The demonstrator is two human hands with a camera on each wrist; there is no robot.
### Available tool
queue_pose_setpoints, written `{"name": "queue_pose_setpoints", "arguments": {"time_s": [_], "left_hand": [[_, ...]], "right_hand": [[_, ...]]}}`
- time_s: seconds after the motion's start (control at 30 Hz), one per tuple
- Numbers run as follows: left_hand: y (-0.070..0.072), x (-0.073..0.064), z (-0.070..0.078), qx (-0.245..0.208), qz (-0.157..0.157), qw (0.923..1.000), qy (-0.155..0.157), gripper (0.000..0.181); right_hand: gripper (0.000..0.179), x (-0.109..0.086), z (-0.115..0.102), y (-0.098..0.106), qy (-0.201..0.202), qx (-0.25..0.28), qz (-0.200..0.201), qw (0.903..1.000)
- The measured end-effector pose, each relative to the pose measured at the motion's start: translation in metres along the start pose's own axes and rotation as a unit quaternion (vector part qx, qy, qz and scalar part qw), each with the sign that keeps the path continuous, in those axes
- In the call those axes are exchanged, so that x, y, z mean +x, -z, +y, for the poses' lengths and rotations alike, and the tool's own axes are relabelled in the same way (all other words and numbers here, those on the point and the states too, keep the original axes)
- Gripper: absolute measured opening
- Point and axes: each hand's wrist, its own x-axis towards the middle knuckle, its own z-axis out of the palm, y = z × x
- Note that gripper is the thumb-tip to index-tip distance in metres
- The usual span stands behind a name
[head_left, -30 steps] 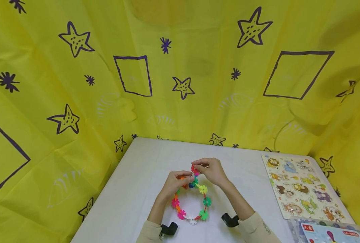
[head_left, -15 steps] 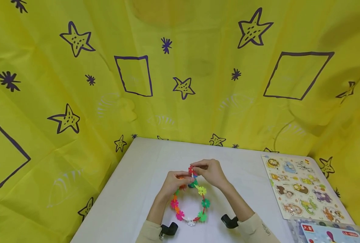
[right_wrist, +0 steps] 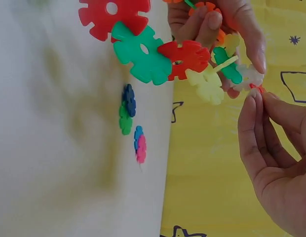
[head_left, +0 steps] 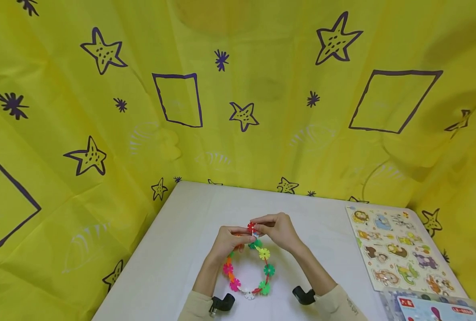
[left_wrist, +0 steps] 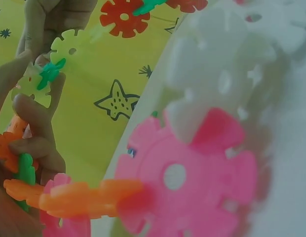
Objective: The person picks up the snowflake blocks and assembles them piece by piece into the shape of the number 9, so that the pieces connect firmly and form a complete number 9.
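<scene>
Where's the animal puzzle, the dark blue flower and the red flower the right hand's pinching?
Animal puzzle (head_left: 411, 255): head view, on a bare patch near its middle.
Dark blue flower (right_wrist: 129, 101): right wrist view, on its middle.
Red flower (head_left: 251, 226): head view, on its uncovered petals.

Behind the bench (head_left: 182, 232) hangs a curtain (head_left: 262, 151). A loop of discs (head_left: 269, 269) is over the bench's middle, left hand (head_left: 226, 243) and right hand (head_left: 280, 231) side by side at its far end, other discs (right_wrist: 125, 117) apart on the bench; well to the right lies a puzzle board (head_left: 412, 249), a packet (head_left: 434, 307) before it.
</scene>
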Motion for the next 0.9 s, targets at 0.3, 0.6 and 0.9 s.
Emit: {"name": "queue_pose_setpoints", "arguments": {"time_s": [0.3, 0.6, 0.9], "left_hand": [[0.002, -0.001, 0.000, 0.017, -0.012, 0.9998, -0.002, 0.029], [0.008, 0.001, -0.001, 0.060, -0.027, 0.9973, -0.032, 0.031], [0.010, 0.001, 0.000, 0.044, -0.027, 0.9986, -0.012, 0.031]], "right_hand": [[0.019, -0.002, -0.002, -0.001, -0.022, 0.013, -0.001, 0.9997], [0.022, 0.000, 0.029, 0.001, -0.049, -0.001, 0.059, 0.9971], [0.013, -0.002, 0.059, -0.008, -0.100, -0.213, 0.022, 0.9717]]}}
